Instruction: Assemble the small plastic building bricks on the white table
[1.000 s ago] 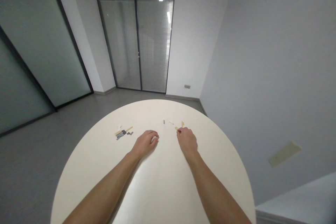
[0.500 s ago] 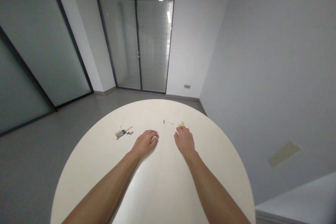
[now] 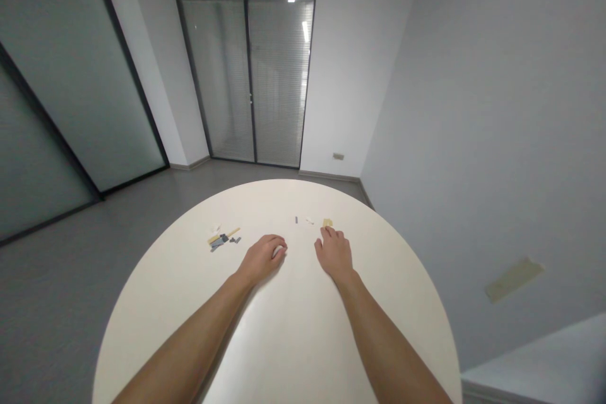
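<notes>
My left hand (image 3: 264, 259) rests on the round white table, its fingers loosely curled, with a gap between thumb and forefinger. Nothing shows in that gap. My right hand (image 3: 334, 254) lies palm down with fingers spread, the fingertips touching or just short of small flat yellow pieces (image 3: 327, 223). Between the hands and farther out are a small dark grey strip (image 3: 297, 219) and some tiny white pieces (image 3: 309, 221). Left of my left hand lies a pile of flat grey pieces (image 3: 218, 242), with a thin yellow strip (image 3: 233, 231) sticking out.
The round white table (image 3: 284, 341) fills the lower middle. More white bits (image 3: 216, 228) sit behind the grey pile. A wall (image 3: 487, 139) runs close along the right, a glass door (image 3: 279, 82) stands beyond the table, and frosted panels (image 3: 61, 88) are at left.
The yellow pieces at my right fingertips have shifted closer together into a more compact, squarish shape. My right fingers have moved slightly; my left hand stays put.
</notes>
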Available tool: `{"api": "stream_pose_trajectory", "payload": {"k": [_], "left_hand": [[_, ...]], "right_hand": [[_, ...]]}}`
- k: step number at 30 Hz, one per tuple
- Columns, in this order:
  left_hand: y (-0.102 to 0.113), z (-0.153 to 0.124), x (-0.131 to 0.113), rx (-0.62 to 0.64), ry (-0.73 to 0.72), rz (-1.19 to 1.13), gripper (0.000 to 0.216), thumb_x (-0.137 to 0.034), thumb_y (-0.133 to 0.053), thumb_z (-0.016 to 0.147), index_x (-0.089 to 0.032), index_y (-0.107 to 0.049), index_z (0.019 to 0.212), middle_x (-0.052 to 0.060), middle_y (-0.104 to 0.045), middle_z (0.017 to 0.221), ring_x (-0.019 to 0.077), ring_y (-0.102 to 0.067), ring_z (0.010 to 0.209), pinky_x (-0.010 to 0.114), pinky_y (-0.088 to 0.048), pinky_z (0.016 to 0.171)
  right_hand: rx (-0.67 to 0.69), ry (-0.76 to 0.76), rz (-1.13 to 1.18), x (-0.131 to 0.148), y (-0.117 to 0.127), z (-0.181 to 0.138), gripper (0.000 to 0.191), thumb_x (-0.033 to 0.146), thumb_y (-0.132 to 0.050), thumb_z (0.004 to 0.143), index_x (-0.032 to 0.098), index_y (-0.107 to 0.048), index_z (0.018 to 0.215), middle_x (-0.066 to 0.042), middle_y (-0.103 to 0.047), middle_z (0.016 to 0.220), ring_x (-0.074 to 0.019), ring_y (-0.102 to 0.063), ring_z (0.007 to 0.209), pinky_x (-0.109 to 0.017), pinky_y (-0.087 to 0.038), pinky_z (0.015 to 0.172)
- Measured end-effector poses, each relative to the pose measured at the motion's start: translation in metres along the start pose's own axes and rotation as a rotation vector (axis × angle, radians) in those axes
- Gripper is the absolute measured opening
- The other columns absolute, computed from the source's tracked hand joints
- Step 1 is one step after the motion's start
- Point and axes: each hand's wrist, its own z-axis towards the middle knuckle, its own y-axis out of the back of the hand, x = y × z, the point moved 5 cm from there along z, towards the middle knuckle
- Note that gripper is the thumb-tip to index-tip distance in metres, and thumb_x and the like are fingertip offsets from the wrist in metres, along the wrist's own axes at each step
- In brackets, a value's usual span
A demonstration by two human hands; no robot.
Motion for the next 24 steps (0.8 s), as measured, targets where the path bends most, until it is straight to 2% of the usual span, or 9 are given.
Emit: {"api": "stream_pose_trajectory", "payload": {"k": [12, 24], "left_hand": [[0.0008, -0.0002, -0.0013, 0.013, 0.005, -0.003, 0.022, -0.029, -0.049, 0.092, -0.024, -0.069, 0.099, 0.003, -0.067, 0.117, 0.0211, -0.058, 0.113, 0.036, -0.046, 0.098], [0.0022, -0.0005, -0.0038, 0.014, 0.002, 0.010, 0.023, -0.029, -0.049, 0.093, -0.024, -0.069, 0.100, 0.004, -0.067, 0.117, 0.0211, -0.058, 0.113, 0.036, -0.046, 0.099]], "right_hand": [[0.043, 0.004, -0.019, -0.0014, -0.0028, 0.0006, 0.046, 0.032, -0.039, 0.097, 0.020, -0.049, 0.139, -0.009, -0.044, 0.150, -0.0274, -0.046, 0.119, -0.040, -0.039, 0.096], [0.046, -0.052, -0.010, -0.0048, -0.0079, 0.0017, 0.046, 0.035, -0.041, 0.096, 0.020, -0.050, 0.139, -0.011, -0.044, 0.149, -0.0299, -0.045, 0.123, -0.043, -0.037, 0.099]]}}
